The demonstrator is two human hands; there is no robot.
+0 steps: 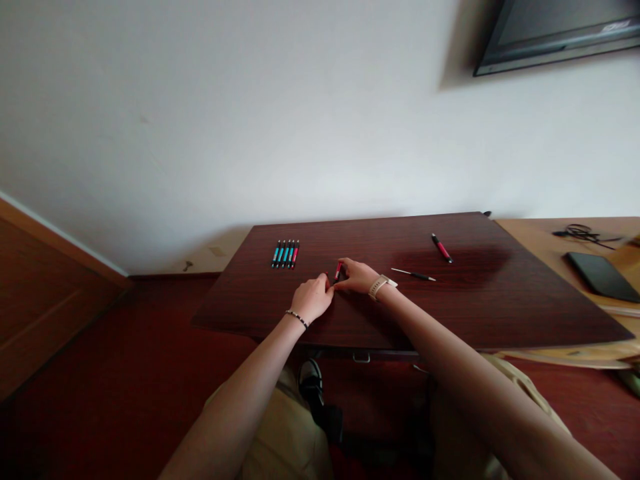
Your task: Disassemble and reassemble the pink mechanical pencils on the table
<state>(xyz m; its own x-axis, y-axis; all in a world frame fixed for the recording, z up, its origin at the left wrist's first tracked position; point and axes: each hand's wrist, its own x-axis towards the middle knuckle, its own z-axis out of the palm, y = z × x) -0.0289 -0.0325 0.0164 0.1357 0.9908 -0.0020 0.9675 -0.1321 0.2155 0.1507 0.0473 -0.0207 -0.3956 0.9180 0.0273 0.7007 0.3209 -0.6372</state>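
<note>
Near the middle of the table, a red pen (338, 271) stands nearly upright between my two hands, its lower end hidden by fingers. My right hand (356, 276) pinches the red barrel from the right. From the left, my left hand (314, 297) is closed at the pen's lower end, and its fingertips are partly hidden. To the right of my right hand lies a pen front part (414, 274) with a black grip and a thin pale refill sticking out. Farther right rests another red pen (442, 248) with black ends.
A neat row of several pens, blue pens (281, 254) and a red one (295, 254), lies at the left of the dark wooden table (480, 307). On a lighter desk (530, 247) at right are a black flat device (601, 275) and a coiled cable (583, 233).
</note>
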